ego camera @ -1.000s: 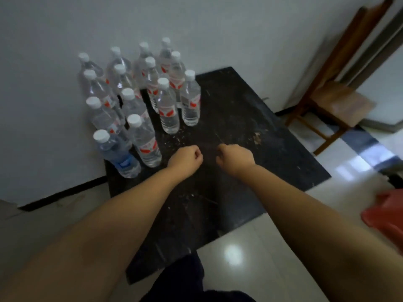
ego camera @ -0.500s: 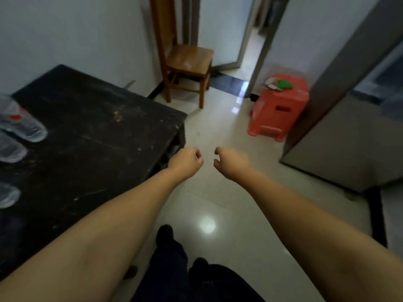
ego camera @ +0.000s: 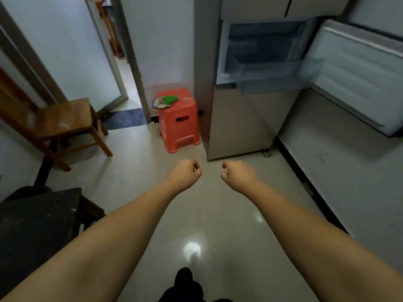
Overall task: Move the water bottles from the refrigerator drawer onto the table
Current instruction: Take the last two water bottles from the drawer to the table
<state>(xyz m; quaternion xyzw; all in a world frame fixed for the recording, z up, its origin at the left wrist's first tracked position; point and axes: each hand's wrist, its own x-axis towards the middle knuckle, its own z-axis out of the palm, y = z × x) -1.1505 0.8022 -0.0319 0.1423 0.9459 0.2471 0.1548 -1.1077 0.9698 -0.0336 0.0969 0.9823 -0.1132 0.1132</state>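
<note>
- Head view, centre of the frame: both arms stretch forward over the floor, nothing carried. The left hand has its fingers curled in on themselves, holding nothing; the right hand is curled the same way, thumb and fingers bent towards each other with a small gap, also holding nothing.
- Upper right: the refrigerator stands with its door swung open, and the clear drawer juts out of the compartment. It's blurred, and I can't make out any water bottles in it from here; none are in frame anywhere.
- Lower left: a corner of the dark surface shows, bare on the part in view.
- Middle: a red stool sits just beside the refrigerator's left side; a wooden chair stands at left, near the doorway.
- My read: this is the walk to the drawer for another load. To do it well, step in square to the drawer, keeping clear of the open door at right and the stool at left.
- Uncurl both hands before reaching in, then take a bottle in each around the body, not the cap.
- Look into the drawer first; if it proves empty, the job may be finished.
</note>
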